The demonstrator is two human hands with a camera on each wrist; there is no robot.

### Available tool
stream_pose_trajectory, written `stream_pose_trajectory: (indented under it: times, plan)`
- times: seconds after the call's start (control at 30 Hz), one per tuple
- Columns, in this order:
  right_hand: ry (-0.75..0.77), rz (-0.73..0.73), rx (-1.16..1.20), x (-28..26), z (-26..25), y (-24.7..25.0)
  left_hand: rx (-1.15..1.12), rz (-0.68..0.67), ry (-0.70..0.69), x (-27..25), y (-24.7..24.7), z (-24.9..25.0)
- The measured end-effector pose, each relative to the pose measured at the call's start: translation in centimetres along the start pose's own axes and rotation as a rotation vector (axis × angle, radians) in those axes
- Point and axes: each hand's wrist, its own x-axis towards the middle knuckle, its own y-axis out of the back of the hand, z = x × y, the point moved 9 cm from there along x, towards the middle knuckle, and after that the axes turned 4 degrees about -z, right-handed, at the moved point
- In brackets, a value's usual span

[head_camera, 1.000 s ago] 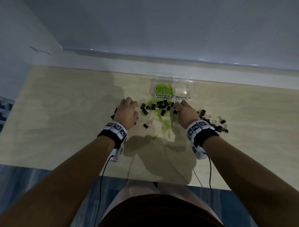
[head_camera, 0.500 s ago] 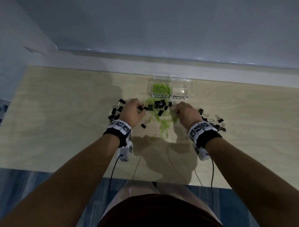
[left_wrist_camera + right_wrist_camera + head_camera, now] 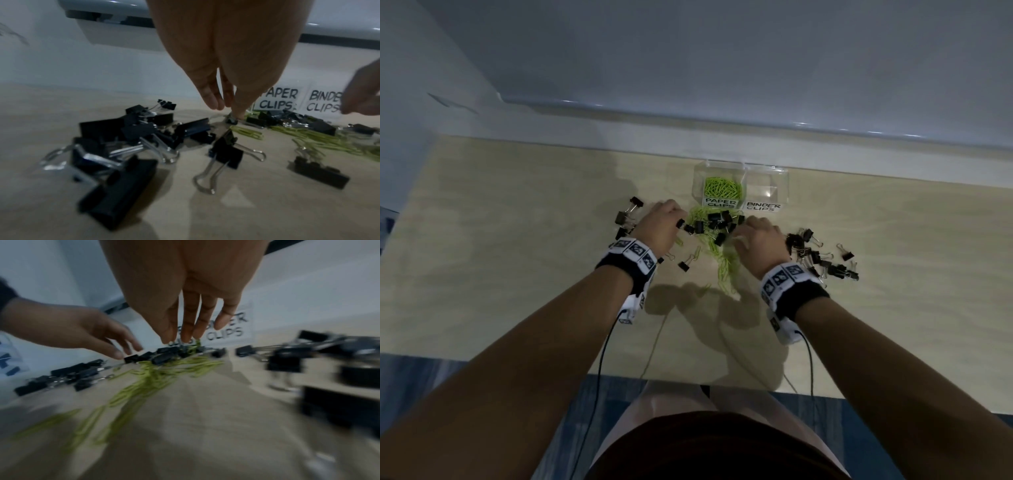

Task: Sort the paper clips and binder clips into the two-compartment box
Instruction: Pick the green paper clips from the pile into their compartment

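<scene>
A clear two-compartment box (image 3: 783, 178) stands at the table's far edge. Its "PAPER CLIPS" side holds green paper clips (image 3: 722, 187); its "BINDER CLIPS" side (image 3: 763, 188) looks bare. In front of it lies a mixed pile of black binder clips (image 3: 717, 222) and green paper clips (image 3: 724, 263). My left hand (image 3: 661, 222) reaches in from the left with straight fingers, and one fingertip (image 3: 238, 112) touches a small binder clip (image 3: 232, 120). My right hand (image 3: 755, 236) hangs over the pile's right side, fingers (image 3: 188, 331) straight and pointing down just above the clips (image 3: 164, 356).
More binder clips lie in a cluster left of my left hand (image 3: 626, 217) and in another right of my right hand (image 3: 820, 255). A single binder clip (image 3: 685, 265) lies nearer to me. A pale ledge and wall rise behind the box. Cables trail from both wristbands.
Both hands have drawn inward to the middle pile. The left hand has left the left cluster of binder clips, which now shows beside it.
</scene>
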Motion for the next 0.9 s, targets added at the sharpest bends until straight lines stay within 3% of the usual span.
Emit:
stream_pose_trajectory:
  times: [0.13,0.3,0.43,0.53,0.7,0.8,0.9]
  plan:
    - [0.000,-0.127,0.039,1.6,-2.4,-2.3,0.066,-0.081,-0.024,0.6,-1.0,0.5]
    - [-0.005,-0.150,0.122,1.9,-2.2,-2.7,0.011,-0.063,-0.008,0.3,-0.5,-0.3]
    - [0.023,-0.052,0.320,0.9,-1.4,-1.4,-0.102,0.063,0.026,-1.2,0.9,-1.4]
    - [-0.077,0.066,0.431,-0.4,1.7,0.5,-0.168,0.232,0.100,-3.2,1.9,-3.4]
    - [-0.247,0.247,0.215,-3.7,8.8,3.3,-0.016,0.355,0.194,-6.1,1.7,-4.7]
    - [-0.263,0.228,0.034,-4.2,9.5,3.2,-0.008,0.291,0.061,-6.7,0.0,-1.8]
    - [-0.115,0.159,-0.042,-2.6,6.7,2.4,-0.103,0.097,-0.032,-6.6,-3.4,1.3]
